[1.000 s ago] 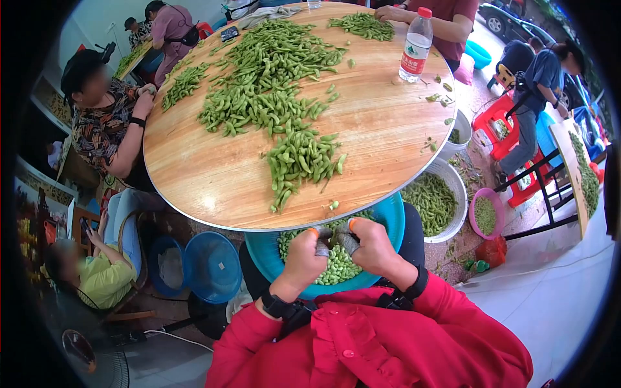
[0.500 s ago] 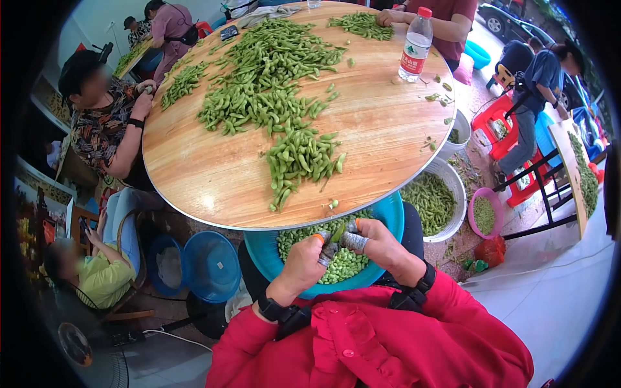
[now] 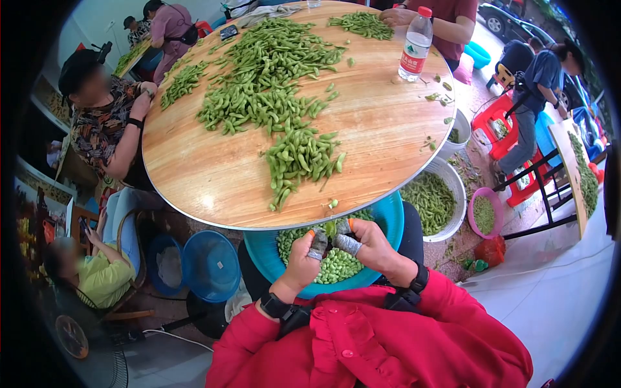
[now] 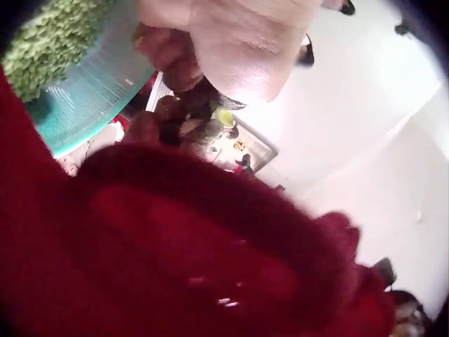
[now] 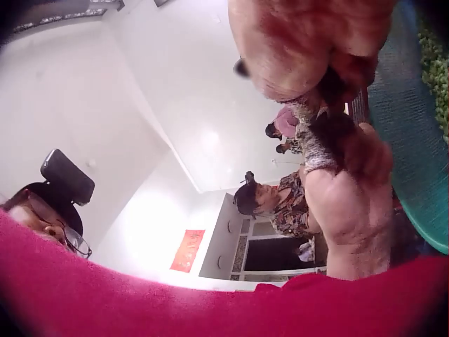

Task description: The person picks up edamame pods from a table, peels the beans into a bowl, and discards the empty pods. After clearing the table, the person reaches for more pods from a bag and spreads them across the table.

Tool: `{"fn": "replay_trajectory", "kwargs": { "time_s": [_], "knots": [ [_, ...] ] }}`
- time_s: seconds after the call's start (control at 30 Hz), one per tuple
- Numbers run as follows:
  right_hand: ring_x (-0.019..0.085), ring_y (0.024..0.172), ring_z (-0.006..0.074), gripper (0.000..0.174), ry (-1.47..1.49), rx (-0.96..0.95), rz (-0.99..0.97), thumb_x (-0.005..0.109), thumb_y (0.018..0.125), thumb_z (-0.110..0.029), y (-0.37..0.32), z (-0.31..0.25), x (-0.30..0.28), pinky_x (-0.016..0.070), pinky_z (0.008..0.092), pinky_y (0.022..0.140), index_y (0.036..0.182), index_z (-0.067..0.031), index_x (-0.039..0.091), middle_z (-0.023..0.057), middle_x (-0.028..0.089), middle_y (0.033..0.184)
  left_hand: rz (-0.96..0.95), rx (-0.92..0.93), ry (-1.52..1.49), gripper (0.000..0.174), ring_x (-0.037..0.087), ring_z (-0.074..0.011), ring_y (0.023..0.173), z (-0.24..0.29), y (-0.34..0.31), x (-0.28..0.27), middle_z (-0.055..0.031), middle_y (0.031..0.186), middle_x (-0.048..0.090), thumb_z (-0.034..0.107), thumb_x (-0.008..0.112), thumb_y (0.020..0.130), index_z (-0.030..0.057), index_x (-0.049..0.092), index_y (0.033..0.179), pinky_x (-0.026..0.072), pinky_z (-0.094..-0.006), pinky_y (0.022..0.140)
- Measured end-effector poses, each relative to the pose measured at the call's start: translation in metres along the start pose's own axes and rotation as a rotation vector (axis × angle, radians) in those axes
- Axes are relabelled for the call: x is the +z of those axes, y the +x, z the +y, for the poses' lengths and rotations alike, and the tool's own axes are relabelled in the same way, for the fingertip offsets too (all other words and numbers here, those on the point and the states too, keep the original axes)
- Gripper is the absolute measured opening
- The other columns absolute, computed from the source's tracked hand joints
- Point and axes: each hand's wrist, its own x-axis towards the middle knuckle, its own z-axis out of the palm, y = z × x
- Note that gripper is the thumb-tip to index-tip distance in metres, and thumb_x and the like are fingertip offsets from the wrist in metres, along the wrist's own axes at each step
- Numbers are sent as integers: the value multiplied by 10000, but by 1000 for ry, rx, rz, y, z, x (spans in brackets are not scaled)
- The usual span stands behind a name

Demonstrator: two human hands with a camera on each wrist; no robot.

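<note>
Over a turquoise basin (image 3: 255, 258) of shelled green beans (image 3: 338, 266), my two hands meet with thumbs close together. Grey wrapping covers thumb and fingers of each. Between their tips a green soybean pod (image 3: 331, 227) shows; my left hand (image 3: 299, 264) pinches its left side and my right hand (image 3: 383, 253) its right. In the left wrist view a bit of green pod (image 4: 224, 117) peeks out by the wrapped thumbs. The right wrist view shows both hands tip to tip, the pod hidden there.
The round wooden table (image 3: 381, 149) overhangs the basin's far side, bearing a heap of pods (image 3: 259, 84) and a water bottle (image 3: 416, 48). A white basket of pods (image 3: 435, 204) and a pink basin (image 3: 486, 213) stand right; blue basins (image 3: 211, 266) stand left. Other people sit around.
Half a second ago the hands held a pod tilted up, the right hand slightly higher. Now the thumbs are level and close over the pod. The seated person at left has shifted their hands slightly.
</note>
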Motion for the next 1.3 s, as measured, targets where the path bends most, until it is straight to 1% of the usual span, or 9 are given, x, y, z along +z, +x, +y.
{"fn": "replay_trajectory", "kwargs": {
  "time_s": [0.1, 0.17, 0.47, 0.57, 0.67, 0.8, 0.9, 1.1, 1.3],
  "knots": [
    [449, 673, 81, 95, -238, -216, 23, 578, 779, -62, 0, 3, 1, 409, 261, 590, 832, 14, 552, 70, 533, 689, -90, -378, -560, 166, 436, -55, 482, 3, 1, -5, 1, 576, 480, 137, 398, 882, 44, 510, 804, 320, -203, 407],
    [436, 626, 98, 87, -578, -516, 37, 582, 766, -52, 1, 2, 0, 402, 273, 564, 798, 15, 537, 105, 498, 643, -122, -384, -525, 178, 416, -42, 464, 1, 1, -7, -1, 580, 493, 156, 398, 893, 56, 512, 800, 298, -185, 397],
    [488, 639, 335, 83, -357, 21, -6, 576, 685, 12, -5, -12, 0, 394, 385, 558, 742, 30, 518, 171, 489, 677, -138, -150, -25, 125, 428, -54, 476, -1, -7, -7, 5, 577, 497, 119, 453, 859, 33, 515, 791, 319, -189, 425],
    [484, 575, 255, 99, -616, -369, -8, 587, 723, -25, -2, 3, 0, 401, 341, 548, 741, 37, 512, 168, 498, 643, -127, -2, 89, 115, 423, -44, 523, -1, -7, -9, 12, 587, 490, 92, 467, 834, 10, 526, 780, 342, -207, 454],
    [464, 549, 220, 121, -678, -438, -40, 594, 747, -57, -1, 1, -2, 401, 306, 546, 759, 41, 524, 176, 514, 642, -96, -65, -11, 101, 424, -42, 543, -3, -7, -7, 14, 594, 488, 64, 473, 811, 0, 530, 758, 353, -213, 468],
    [458, 571, 144, 103, -265, -86, 9, 579, 763, -69, -4, 1, 1, 396, 283, 539, 776, 28, 547, 106, 525, 632, -87, -337, -389, 97, 430, -44, 544, -19, -7, -8, 16, 590, 487, 77, 495, 804, -1, 532, 759, 357, -210, 474],
    [418, 616, 60, 95, -195, 42, 4, 552, 790, -77, -3, 7, -5, 384, 255, 529, 776, 17, 557, 9, 489, 608, -105, 21, 0, 139, 418, -43, 522, -7, -5, 6, 17, 579, 487, 117, 488, 823, 3, 545, 767, 339, -206, 460],
    [455, 588, 111, 75, -140, -75, -46, 558, 771, -57, -4, 8, -2, 400, 279, 544, 784, 17, 555, 61, 531, 646, -150, -199, -104, 127, 405, -46, 522, 4, -6, -8, 19, 578, 487, 111, 491, 812, 11, 566, 791, 314, -212, 452],
    [531, 619, 286, 61, -607, -320, -15, 563, 736, -15, -5, 7, -5, 432, 320, 580, 791, 12, 562, 162, 553, 704, -160, -261, -61, 147, 455, -84, 531, -13, -2, -6, -25, 585, 524, 5, 436, 741, 9, 574, 790, 360, -246, 484]
  ]
}}
